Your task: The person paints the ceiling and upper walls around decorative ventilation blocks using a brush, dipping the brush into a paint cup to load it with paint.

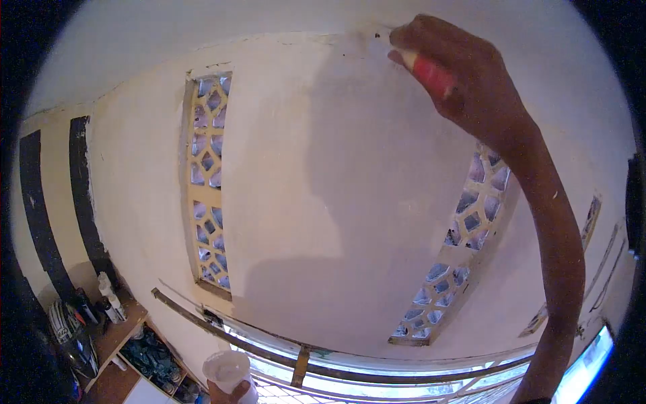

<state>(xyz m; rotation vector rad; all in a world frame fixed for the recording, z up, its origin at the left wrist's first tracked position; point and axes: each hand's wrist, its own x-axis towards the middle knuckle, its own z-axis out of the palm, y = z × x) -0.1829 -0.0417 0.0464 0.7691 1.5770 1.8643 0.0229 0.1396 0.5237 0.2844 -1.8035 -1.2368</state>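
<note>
High up at the top of the wall, my right hand [471, 77] is closed around a paintbrush with a red handle [432, 75]. Its tip end lies right at the line where the wall [282, 155] meets the ceiling, close to a small dark spot. The bristles are mostly hidden by my fingers. At the bottom of the view, my left hand [227, 393] grips a white plastic tub [227, 365] from the near side, its round opening facing up. Whitish stuff coats the inside of the tub.
Two tall vent-block panels [208, 161] [471, 202] are set into the wall. Below them runs a curtain rail [269, 353] over a bright barred window. A wooden shelf [128, 316] with bottles and a helmet stands at lower left. A lit screen [584, 367] is at lower right.
</note>
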